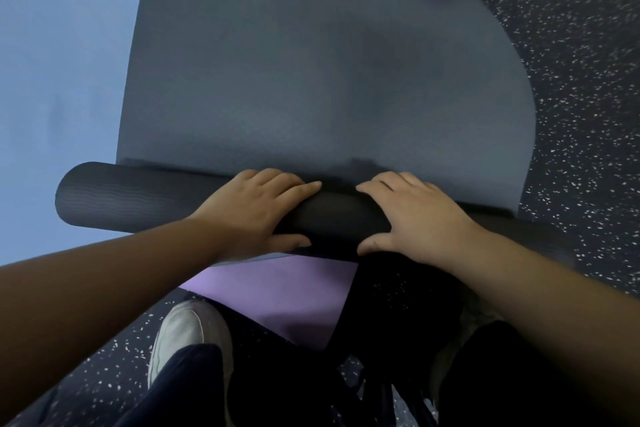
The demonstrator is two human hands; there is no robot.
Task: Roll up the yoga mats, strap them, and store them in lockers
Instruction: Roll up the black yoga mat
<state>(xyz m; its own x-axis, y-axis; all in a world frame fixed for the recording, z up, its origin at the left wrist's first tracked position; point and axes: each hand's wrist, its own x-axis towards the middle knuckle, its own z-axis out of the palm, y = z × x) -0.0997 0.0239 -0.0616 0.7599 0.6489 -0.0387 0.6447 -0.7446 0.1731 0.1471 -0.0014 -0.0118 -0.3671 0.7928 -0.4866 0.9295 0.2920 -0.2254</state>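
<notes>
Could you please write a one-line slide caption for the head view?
Both hands, left hand and right hand, grip the rolled part of a dark grey yoga mat on speckled floor.

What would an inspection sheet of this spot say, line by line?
Surface: dark speckled rubber floor.
Job's things: dark grey foam yoga mat, its near end wound into a roll, its far end curled up; light blue mat flat on its left; purple mat flat under the roll.
Clutter: nothing seen.
Grips: left hand and right hand both lie over the roll's middle, fingers on top, thumbs on the near side.
Cables: nothing seen; no strap in view.
Surroundings: white shoe and dark trouser legs below; no lockers in view.
</notes>
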